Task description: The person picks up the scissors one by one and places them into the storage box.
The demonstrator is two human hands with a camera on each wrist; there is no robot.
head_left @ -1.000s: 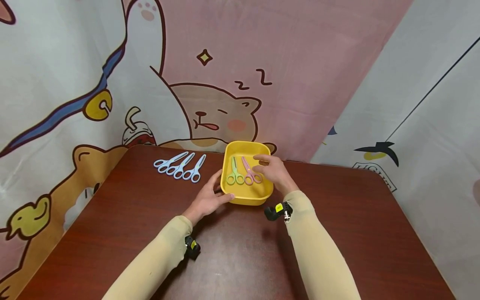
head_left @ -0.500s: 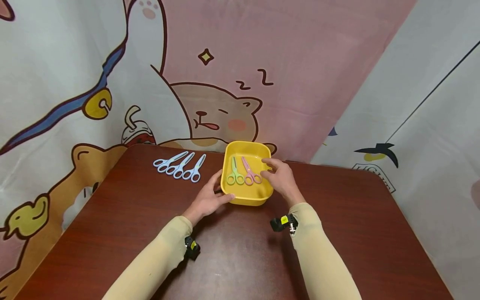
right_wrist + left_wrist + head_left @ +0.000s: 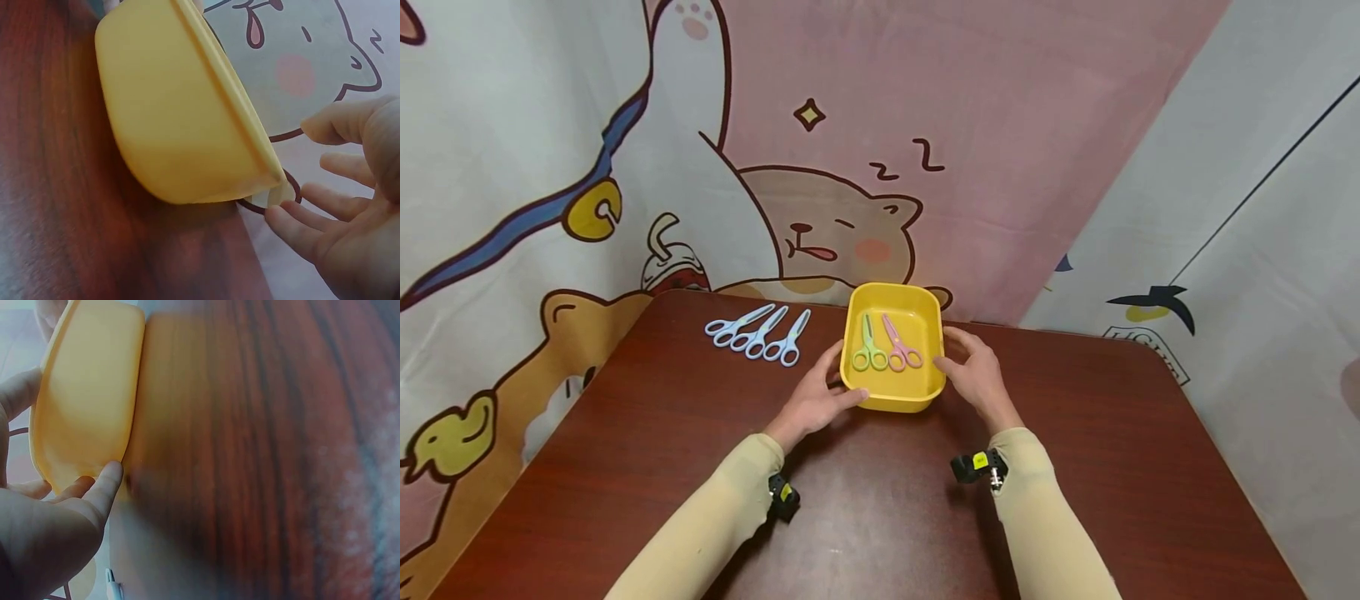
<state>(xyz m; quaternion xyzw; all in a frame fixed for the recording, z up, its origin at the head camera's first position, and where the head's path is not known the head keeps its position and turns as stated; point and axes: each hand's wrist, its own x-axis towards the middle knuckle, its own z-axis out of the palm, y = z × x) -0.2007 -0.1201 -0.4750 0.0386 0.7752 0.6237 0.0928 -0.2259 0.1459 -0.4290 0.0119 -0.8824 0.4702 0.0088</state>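
In the head view a yellow plastic box point(image 3: 891, 392) stands on the table. Inside it lie a green pair of scissors point(image 3: 869, 343) and a pink pair of scissors point(image 3: 897, 340), side by side, handles toward me. My left hand point(image 3: 815, 402) grips the box's near left corner, its thumb at the rim and fingers along the outer wall, as the left wrist view also shows. Beside the right wall is my right hand point(image 3: 981, 379), fingers loosely spread and holding nothing. The right wrist view shows its fingertips close to the box's corner; whether they touch I cannot tell.
Three light blue pairs of scissors point(image 3: 787, 343) lie in a row left of the box, near the far edge of the brown wooden table point(image 3: 865, 517). Behind the table hangs a cartoon-printed cloth point(image 3: 1000, 167).
My right hand has moved from above the pink scissors out over the right rim to the outside of the box. The left hand, box and scissors have stayed put.
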